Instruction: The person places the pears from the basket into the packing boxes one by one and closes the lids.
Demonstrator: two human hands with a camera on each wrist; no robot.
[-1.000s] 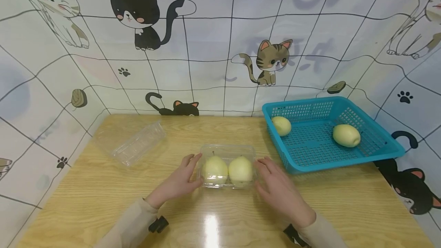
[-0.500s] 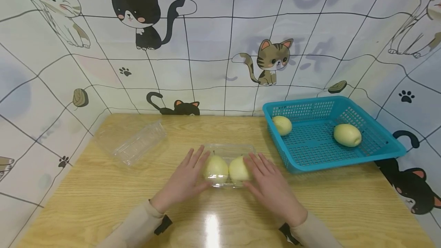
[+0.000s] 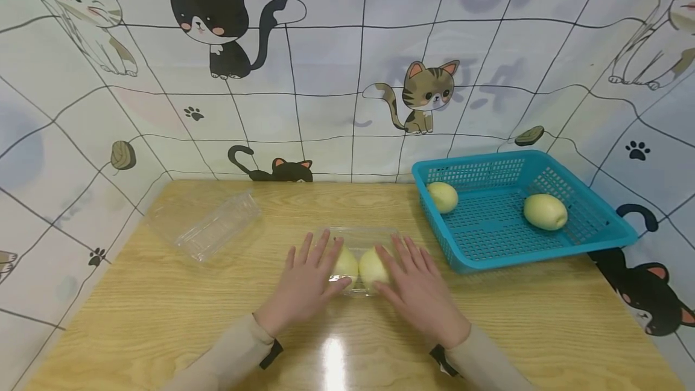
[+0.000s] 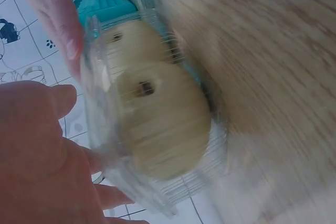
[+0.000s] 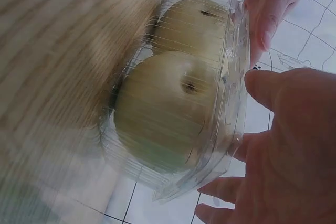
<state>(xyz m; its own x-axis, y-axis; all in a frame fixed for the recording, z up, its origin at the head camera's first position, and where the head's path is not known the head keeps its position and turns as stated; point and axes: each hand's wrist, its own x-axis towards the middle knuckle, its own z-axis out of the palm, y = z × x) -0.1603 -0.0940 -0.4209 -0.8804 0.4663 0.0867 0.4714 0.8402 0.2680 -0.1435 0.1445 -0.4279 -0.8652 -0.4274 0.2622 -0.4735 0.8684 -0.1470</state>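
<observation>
A clear plastic clamshell box (image 3: 355,235) stands on the table with its lid down. Inside it sit a left pear (image 3: 345,265) and a right pear (image 3: 371,269), pale yellow-green and side by side. My left hand (image 3: 304,282) lies over the left end of the lid, fingers spread and fairly straight. Over the right end, my right hand (image 3: 420,291) lies the same way. Both wrist views show fingers at the box's lid and rim (image 5: 231,108); the pears' dark stem ends (image 4: 146,88) face the lid. Both hands partly hide the box in the head view.
A blue plastic basket (image 3: 488,256) at the right holds two more pears, one at its left side (image 3: 442,197) and one at its right (image 3: 545,212). Another clear plastic box (image 3: 217,227) lies at the back left of the wooden table (image 3: 163,306). Cat-patterned cloth surrounds the table.
Both hands have moved from the box's two sides up and inward over its lid, and their fingers have spread flatter. The box and the basket have stayed in place.
</observation>
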